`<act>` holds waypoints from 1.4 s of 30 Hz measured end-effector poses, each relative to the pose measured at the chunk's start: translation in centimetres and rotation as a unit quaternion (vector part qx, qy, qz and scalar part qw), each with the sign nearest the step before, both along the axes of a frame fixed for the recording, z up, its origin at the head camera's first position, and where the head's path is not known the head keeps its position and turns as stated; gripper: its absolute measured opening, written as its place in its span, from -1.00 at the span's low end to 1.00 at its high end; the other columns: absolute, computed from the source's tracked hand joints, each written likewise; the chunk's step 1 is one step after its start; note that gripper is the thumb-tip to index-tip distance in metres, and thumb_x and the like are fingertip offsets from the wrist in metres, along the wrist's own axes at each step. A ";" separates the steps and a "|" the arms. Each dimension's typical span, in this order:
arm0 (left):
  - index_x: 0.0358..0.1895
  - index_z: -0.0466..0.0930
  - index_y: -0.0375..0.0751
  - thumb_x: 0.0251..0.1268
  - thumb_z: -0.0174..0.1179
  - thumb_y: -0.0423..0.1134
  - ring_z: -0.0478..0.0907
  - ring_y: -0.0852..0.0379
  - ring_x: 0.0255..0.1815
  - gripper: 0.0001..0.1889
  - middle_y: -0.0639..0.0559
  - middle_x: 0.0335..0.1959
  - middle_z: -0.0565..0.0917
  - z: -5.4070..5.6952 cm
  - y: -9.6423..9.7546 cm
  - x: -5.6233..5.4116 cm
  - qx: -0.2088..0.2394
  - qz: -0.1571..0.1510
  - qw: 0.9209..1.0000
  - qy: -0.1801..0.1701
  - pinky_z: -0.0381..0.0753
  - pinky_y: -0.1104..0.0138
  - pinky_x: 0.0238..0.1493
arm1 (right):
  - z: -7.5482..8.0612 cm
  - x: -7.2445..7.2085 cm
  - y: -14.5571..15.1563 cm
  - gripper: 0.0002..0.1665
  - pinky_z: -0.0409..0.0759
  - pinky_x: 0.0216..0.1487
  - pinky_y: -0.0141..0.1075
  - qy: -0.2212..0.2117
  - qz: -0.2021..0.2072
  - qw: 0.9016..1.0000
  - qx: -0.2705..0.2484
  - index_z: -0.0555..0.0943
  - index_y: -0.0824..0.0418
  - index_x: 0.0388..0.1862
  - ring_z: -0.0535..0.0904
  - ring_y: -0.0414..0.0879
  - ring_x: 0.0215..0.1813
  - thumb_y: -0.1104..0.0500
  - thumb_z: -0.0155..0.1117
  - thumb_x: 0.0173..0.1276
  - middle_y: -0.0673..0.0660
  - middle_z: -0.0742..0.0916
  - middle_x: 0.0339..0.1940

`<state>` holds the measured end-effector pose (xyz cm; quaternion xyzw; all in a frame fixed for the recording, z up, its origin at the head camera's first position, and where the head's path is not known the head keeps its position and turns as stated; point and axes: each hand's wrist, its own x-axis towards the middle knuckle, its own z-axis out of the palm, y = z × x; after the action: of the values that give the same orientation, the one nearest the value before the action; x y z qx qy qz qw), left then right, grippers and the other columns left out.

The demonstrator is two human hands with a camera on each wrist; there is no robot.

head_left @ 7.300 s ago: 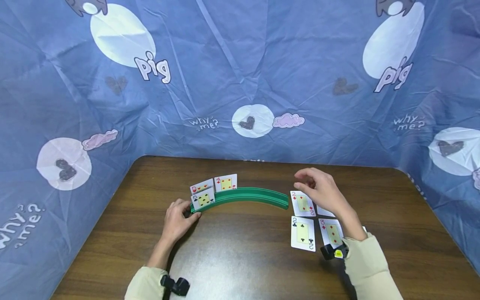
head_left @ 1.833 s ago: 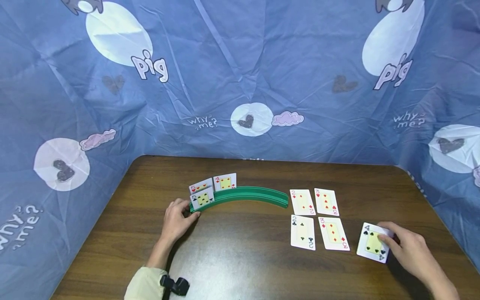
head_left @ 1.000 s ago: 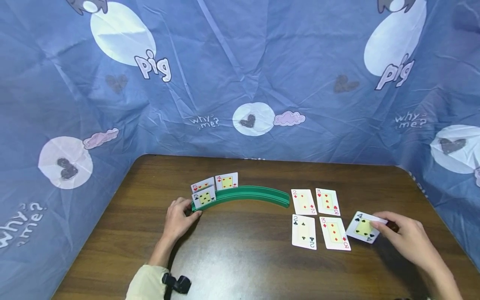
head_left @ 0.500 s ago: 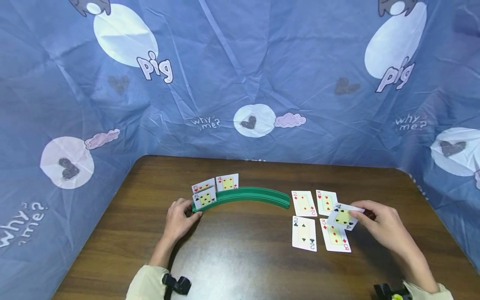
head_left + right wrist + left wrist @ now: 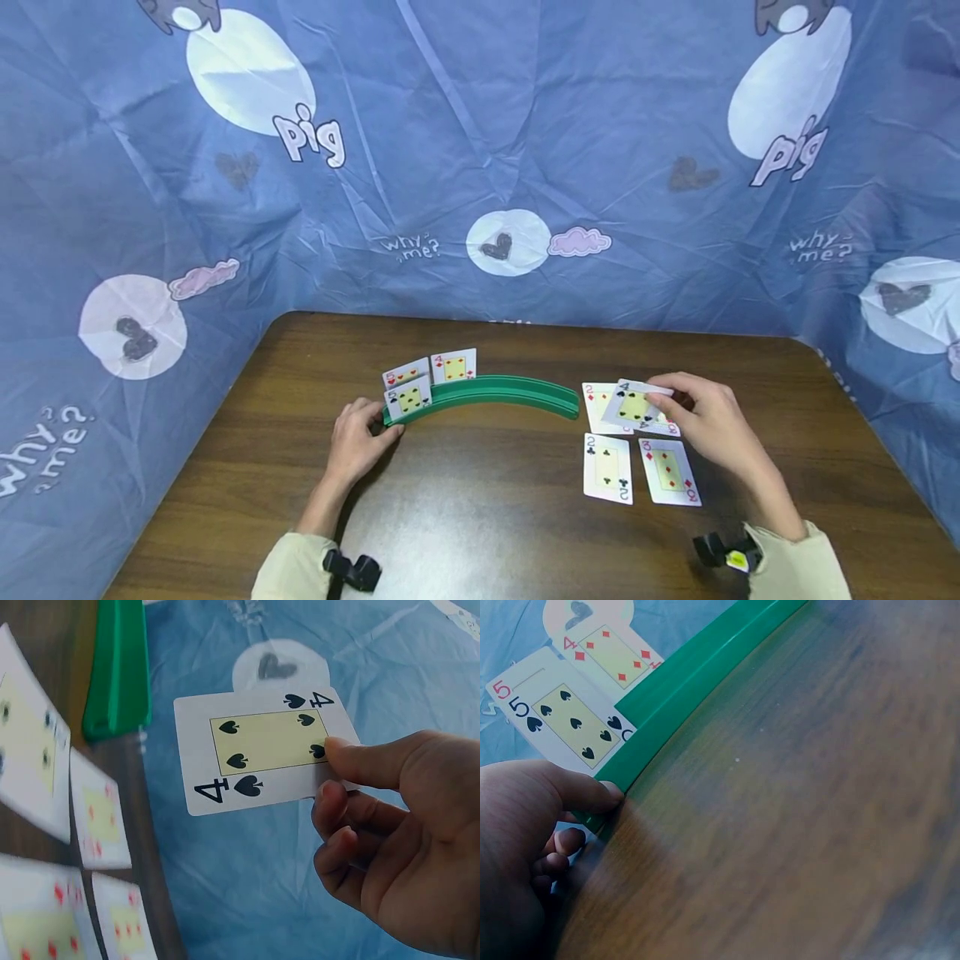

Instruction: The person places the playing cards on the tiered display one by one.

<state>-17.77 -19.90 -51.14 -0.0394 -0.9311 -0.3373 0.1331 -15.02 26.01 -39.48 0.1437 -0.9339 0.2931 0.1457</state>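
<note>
In the head view, my right hand (image 5: 708, 421) holds a playing card (image 5: 630, 402), the four of spades, over other face-up cards; my left hand (image 5: 358, 442) grips one end of the green rack (image 5: 510, 388).

In the left wrist view, my thumb presses that end beside the upright fives; the rack looks stiff and light, best held there.

In the right wrist view, the pinch is narrow, thumb on the card's face at its edge (thin, slick stuff, I'd judge, and easily bent).
</note>
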 end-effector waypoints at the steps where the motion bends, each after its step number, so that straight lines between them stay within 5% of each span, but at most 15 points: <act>1: -0.23 0.72 -0.32 -0.04 0.48 -0.28 0.44 0.00 -0.28 -0.72 -0.11 -0.37 0.62 0.0 0.0 0.0 0.000 0.000 1.000 -0.001 0.36 0.11 -0.11 | 0.0 -0.2 -0.5 -0.84 0.44 -0.37 -0.42 -0.006 0.006 1.000 -0.002 0.73 0.22 -0.11 0.46 -0.33 -0.40 0.26 0.34 0.34 0.09 0.77 -0.32; 28: -0.24 0.72 -0.32 -0.08 0.49 -0.29 0.44 0.00 -0.32 -0.71 -0.10 -0.41 0.60 -0.2 -0.1 0.0 -0.006 -0.002 1.000 0.012 0.35 0.14 -0.16 | 1.5 -5.1 -10.7 -0.82 0.46 -0.32 -0.38 -0.038 0.104 0.991 -0.072 0.73 0.22 -0.08 0.50 -0.16 -0.35 0.21 0.27 0.42 0.12 0.76 -0.28; 42: -0.24 0.73 -0.32 -0.07 0.49 -0.29 0.43 0.01 -0.31 -0.71 -0.10 -0.41 0.60 -0.1 -0.1 0.0 0.001 -0.001 1.000 0.010 0.35 0.13 -0.13 | 0.1 -6.5 -14.3 -0.84 0.47 -0.27 -0.35 -0.009 0.118 0.989 -0.092 0.74 0.20 -0.13 0.52 -0.18 -0.36 0.20 0.30 0.39 0.11 0.77 -0.30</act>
<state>-17.82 -20.02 -51.25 -0.0435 -0.9295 -0.3375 0.1419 -21.55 11.70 -39.36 0.2358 -0.8809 0.3941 0.1144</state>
